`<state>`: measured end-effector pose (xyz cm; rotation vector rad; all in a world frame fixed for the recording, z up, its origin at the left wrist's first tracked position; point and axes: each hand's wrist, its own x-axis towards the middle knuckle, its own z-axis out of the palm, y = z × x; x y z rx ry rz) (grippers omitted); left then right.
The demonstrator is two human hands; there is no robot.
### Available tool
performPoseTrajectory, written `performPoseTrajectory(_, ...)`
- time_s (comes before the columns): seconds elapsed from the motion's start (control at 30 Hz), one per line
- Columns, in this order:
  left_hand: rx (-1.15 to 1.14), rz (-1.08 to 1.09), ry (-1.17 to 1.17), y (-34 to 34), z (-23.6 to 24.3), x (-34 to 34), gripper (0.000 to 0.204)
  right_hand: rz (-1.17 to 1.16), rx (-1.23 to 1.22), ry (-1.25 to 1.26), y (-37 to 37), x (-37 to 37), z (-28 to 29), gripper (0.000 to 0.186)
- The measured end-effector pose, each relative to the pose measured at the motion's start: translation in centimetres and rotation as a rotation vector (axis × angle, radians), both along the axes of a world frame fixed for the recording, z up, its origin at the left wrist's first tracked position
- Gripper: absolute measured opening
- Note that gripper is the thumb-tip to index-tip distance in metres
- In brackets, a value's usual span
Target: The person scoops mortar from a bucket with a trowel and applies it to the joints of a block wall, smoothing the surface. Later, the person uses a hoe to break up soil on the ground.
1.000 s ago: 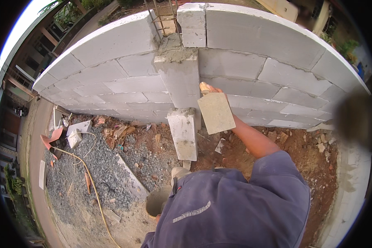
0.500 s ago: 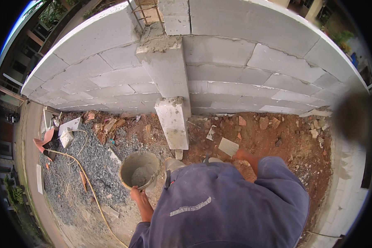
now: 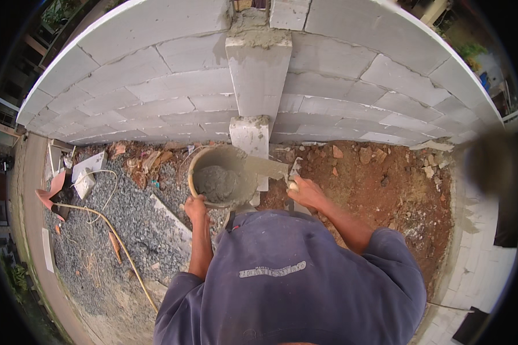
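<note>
My left hand grips the near rim of a round bucket, fingers closed on it. Wet grey mortar lies inside the tilted bucket. In my right hand is the pale handle of a trowel. Its flat, mortar-smeared blade reaches left to the bucket's right side; whether it touches the rim I cannot tell. Just beyond, a column of pale blocks stands against the wall, with wet mortar on its top.
A long wall of light-grey blocks runs across the far side. Gravel covers the ground at left, with a yellowish hose and a broken reddish piece on it. Reddish soil with rubble lies at right.
The bucket has been raised and moved up and right, its mouth tipped more into view. My right hand has swung left with the trowel, bringing its blade to the bucket.
</note>
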<state>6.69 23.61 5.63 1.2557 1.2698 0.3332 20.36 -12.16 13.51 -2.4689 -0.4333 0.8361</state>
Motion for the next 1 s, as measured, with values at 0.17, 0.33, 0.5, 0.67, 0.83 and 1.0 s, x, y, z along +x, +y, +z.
performPoseTrajectory(0.17, 0.059, -0.270, -0.029, 2.1, 1.8, 1.9, 0.015, 0.331, -0.127, -0.202, 10.3, 0.2, 1.2, 0.040)
performPoseTrajectory(0.33, 0.136, -0.425, 0.027, 2.5, 6.2, 3.3, 0.021, 0.333, -0.293, -0.201, 16.8, 1.0, -1.2, 0.029)
performPoseTrajectory(0.5, 0.296, -0.584, 0.134, 2.2, 8.5, 4.7, 0.027, 0.473, -0.287, 0.005, 17.8, -0.7, -6.6, 0.029)
performPoseTrajectory(0.67, 0.357, -0.636, 0.220, 3.0, 9.0, 3.4, 0.029, 0.172, 0.056, 0.652, 18.2, -2.0, -6.0, 0.038)
performPoseTrajectory(0.83, 0.177, -0.538, 0.096, 6.2, 7.7, 1.1, 0.021, 0.103, 0.258, 0.731, 16.8, -4.0, -6.0, 0.035)
performPoseTrajectory(1.0, -0.016, -0.246, -0.038, 7.5, 6.3, -0.6, 0.027, 0.068, 0.272, 0.735, 15.0, -2.8, -1.6, 0.043)
